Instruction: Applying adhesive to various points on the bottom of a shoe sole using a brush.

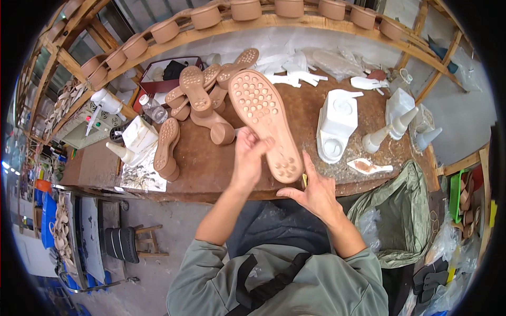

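Note:
My left hand [250, 159] is closed round the middle of a tan shoe sole [258, 100], its thumb lying across the studded underside. The sole is raised above the bench, tilted, its wide toe end away from me and its heel end close to my right hand [316, 190]. There the thumb and a finger are stretched apart beside the heel; the other fingers are partly hidden. A small yellow piece [304, 180] shows between that hand and the heel; what it is I cannot make out. More tan soles [193, 87] lie heaped beyond, with one sole [167, 142] apart at the left.
A white block-shaped fixture [337, 121] and white cones [376, 138] stand on the brown bench [200, 174] at right. Left are another white fixture [139, 133] and a clear bottle [154, 109]. A wooden rack [274, 22] spans the back; a green sack [403, 210] hangs at front right.

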The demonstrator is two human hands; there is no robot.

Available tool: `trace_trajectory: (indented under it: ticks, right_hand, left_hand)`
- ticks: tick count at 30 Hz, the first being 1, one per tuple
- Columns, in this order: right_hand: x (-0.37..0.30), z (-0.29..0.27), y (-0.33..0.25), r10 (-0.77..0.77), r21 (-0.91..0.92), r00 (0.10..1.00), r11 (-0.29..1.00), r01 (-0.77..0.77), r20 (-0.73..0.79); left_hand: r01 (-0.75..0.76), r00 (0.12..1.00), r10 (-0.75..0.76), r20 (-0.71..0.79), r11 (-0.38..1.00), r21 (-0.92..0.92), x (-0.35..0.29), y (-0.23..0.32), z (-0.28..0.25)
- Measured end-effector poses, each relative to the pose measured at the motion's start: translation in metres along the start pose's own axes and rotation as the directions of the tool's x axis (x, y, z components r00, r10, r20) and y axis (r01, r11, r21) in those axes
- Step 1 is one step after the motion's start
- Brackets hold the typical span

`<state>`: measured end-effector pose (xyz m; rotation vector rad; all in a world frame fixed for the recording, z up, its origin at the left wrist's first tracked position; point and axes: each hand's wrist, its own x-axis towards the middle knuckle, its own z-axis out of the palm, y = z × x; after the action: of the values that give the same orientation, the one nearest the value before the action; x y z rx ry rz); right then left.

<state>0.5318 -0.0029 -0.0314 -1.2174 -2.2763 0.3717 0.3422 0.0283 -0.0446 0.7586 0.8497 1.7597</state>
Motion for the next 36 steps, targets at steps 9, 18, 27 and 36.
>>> trace_trajectory:
  ticks: [9, 18, 27, 36]
  right_hand:
    - [-0.037, -0.018, 0.039, -0.184, 0.554, 0.973, 0.800, 0.230, -0.138]
    - [-0.039, -0.042, 0.076, -0.260, 0.798, 0.957, 0.600, 0.053, 0.131]
    - [-0.019, -0.046, 0.142, 0.689, 0.899, 0.721, 0.362, -0.246, -0.080]
    - [-0.003, -0.008, 0.149, 0.566, 0.757, 0.814, 0.588, -0.286, -0.132]
  left_hand:
    - [-0.133, 0.967, 0.162, 0.198, 0.979, -0.153, -0.076, 0.038, 0.001]
    - [0.062, 0.749, 0.131, 0.650, 0.962, -0.266, -0.050, 0.052, -0.006]
    - [-0.402, 0.897, 0.279, 0.342, 0.836, 0.374, -0.049, -0.009, -0.024]
    - [-0.416, 0.907, 0.151, 0.392, 0.453, 0.788, -0.061, -0.051, -0.019]
